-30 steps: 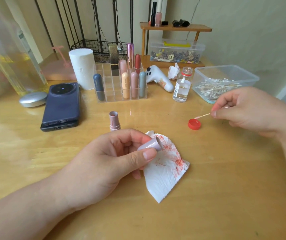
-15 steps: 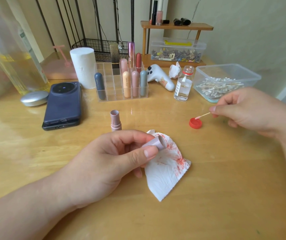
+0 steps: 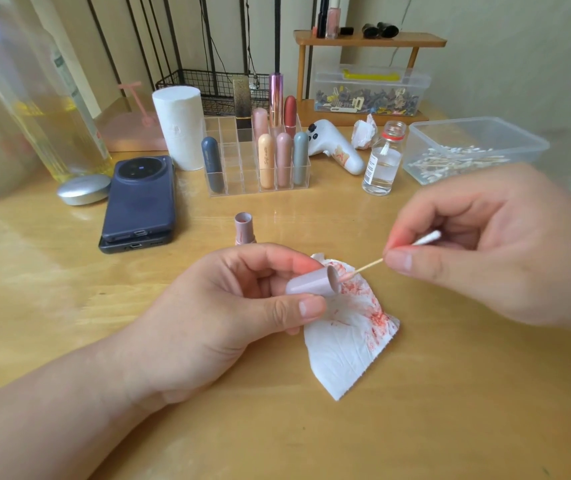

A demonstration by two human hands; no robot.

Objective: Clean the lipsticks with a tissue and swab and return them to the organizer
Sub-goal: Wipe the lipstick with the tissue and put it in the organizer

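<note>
Behind, the organizer (image 3: 239, 176) holds lipsticks (image 3: 266, 161), the tub (image 3: 478, 123) swabs (image 3: 450, 161).

Glossy varnished wood on the table (image 3: 450, 410), catching soft reflections. Smooth matt plastic on the lipstick cap (image 3: 311, 282). Thin embossed paper in the tissue (image 3: 342, 355), crinkled and smeared red. Bare wood stick and cotton tips on the swab (image 3: 367, 267). Clear glossy plastic in the organizer (image 3: 232, 174); clear glass in the bottle (image 3: 382, 164).

2 stacked phones (image 3: 140, 201), silver disc (image 3: 83, 189), wire basket (image 3: 214, 85), oil bottle (image 3: 34, 95)
</note>
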